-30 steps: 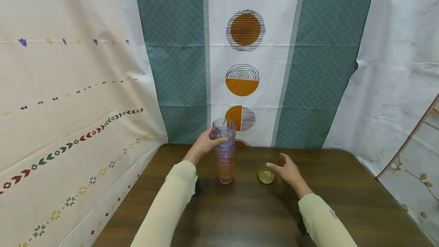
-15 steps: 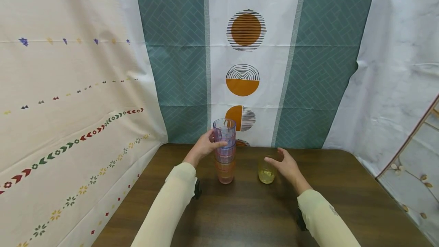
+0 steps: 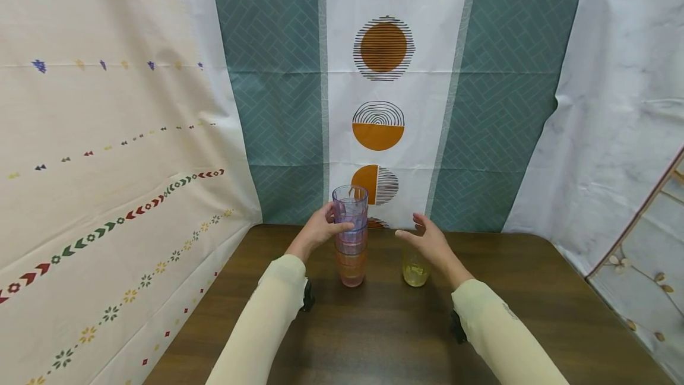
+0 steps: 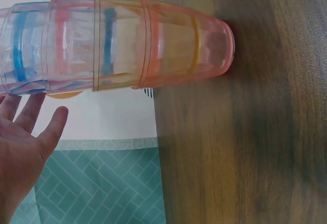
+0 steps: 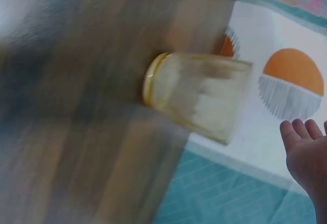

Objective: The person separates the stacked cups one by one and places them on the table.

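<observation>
— Firstly, cup stack (image 3: 351,260)?
— Upright, near the worktop's (image 3: 374,325) far edge; left hand (image 3: 319,228) curved round its upper part. Probably tippy: best steadied.
— Yellow cup (image 3: 415,274)?
— Upright, towards the far right corner; right hand (image 3: 431,243) apart, fingers spread; should clear the rim.
— Room?
— Bare wood towards the right edge.

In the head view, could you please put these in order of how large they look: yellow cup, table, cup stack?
From largest to smallest:
1. Table
2. Cup stack
3. Yellow cup, its upper part overlapped by the right hand
</observation>
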`<action>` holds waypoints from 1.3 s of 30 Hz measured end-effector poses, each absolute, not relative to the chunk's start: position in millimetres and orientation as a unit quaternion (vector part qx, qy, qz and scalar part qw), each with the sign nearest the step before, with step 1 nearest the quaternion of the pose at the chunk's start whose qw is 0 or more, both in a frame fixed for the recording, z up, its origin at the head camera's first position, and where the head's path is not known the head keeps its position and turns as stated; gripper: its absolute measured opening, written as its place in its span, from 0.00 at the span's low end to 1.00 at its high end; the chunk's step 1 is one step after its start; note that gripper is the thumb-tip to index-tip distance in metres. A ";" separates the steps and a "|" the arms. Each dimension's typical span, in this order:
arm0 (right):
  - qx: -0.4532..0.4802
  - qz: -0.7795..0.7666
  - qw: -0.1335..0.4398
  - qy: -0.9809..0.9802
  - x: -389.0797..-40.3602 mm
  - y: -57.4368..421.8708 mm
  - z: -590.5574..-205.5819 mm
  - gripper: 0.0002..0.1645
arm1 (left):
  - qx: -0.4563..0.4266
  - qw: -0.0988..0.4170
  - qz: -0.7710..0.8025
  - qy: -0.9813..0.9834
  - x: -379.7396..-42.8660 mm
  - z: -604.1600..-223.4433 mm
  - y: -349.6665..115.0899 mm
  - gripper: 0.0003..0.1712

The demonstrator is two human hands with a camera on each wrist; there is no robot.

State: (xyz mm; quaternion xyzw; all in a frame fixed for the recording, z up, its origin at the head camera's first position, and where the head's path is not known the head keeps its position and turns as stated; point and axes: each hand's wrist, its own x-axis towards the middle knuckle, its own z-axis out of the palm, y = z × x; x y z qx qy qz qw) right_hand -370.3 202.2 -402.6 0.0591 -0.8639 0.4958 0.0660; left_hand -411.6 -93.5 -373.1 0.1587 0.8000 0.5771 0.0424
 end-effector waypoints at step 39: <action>0.135 0.541 0.059 -0.828 -384.4 114.7 -338.3 0.54 | 0.162 0.051 0.564 0.808 -414.4 -374.7 -98.1 0.52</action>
